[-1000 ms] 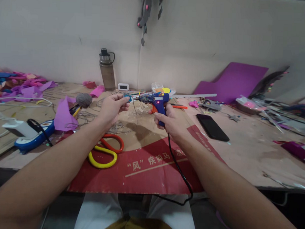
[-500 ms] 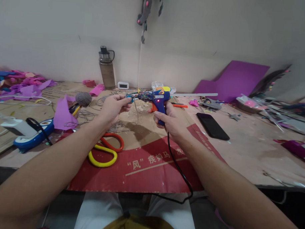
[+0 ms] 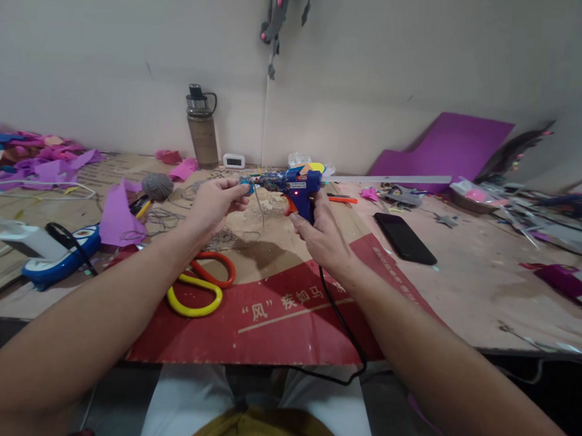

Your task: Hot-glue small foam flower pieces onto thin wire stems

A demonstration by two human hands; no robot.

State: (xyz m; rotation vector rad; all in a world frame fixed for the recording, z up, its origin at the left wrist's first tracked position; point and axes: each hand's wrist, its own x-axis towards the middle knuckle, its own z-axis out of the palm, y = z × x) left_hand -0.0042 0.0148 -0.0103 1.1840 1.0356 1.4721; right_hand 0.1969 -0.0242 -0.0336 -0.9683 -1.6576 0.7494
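Observation:
My right hand grips the handle of a blue glue gun with an orange trigger and a lit red light. Its black cord runs down off the table's front edge. The gun's nozzle points left and meets a small blue piece pinched in the fingertips of my left hand. A thin grey thread hangs down from that piece. Both hands are raised above the cardboard-covered table.
Scissors with yellow and orange handles lie under my left arm on a red printed sheet. A black phone lies to the right. A water bottle, a grey yarn ball, purple felt scraps and a purple board stand around.
The glue gun's nozzle has moved left up to the small piece in my left hand. Both hands have risen slightly.

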